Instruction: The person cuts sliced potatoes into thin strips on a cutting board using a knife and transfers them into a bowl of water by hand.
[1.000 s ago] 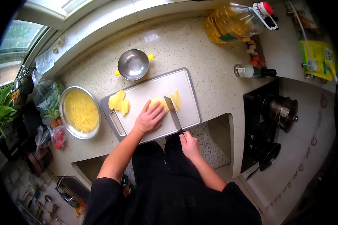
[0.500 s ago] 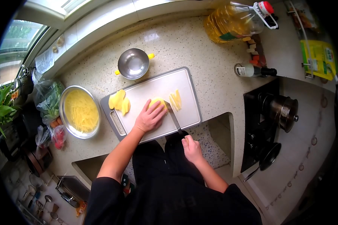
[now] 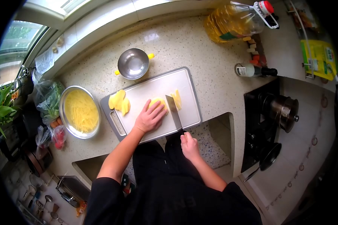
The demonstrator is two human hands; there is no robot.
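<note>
My left hand (image 3: 151, 117) presses down on yellow slices (image 3: 158, 103) on the cutting board (image 3: 139, 97), partly covering them. My right hand (image 3: 190, 145) is wrapped round the handle of a knife (image 3: 173, 111), whose broad blade lies tilted over the board just right of the slices. Thin yellow strips (image 3: 177, 99) rest beyond the blade, partly behind it. A pile of yellow slices (image 3: 119, 102) sits at the board's left end.
Left of the board stands a metal bowl of yellow shreds (image 3: 80, 112). A steel bowl with yellow handles (image 3: 133, 63) is behind it. An oil jug (image 3: 229, 23), a dark-capped bottle (image 3: 251, 70) and a stove with a pot (image 3: 285, 112) are at right.
The knife has shifted slightly right, away from the held slices, and its blade now shows its broad side. My right hand has moved a little with it. My left hand stays put.
</note>
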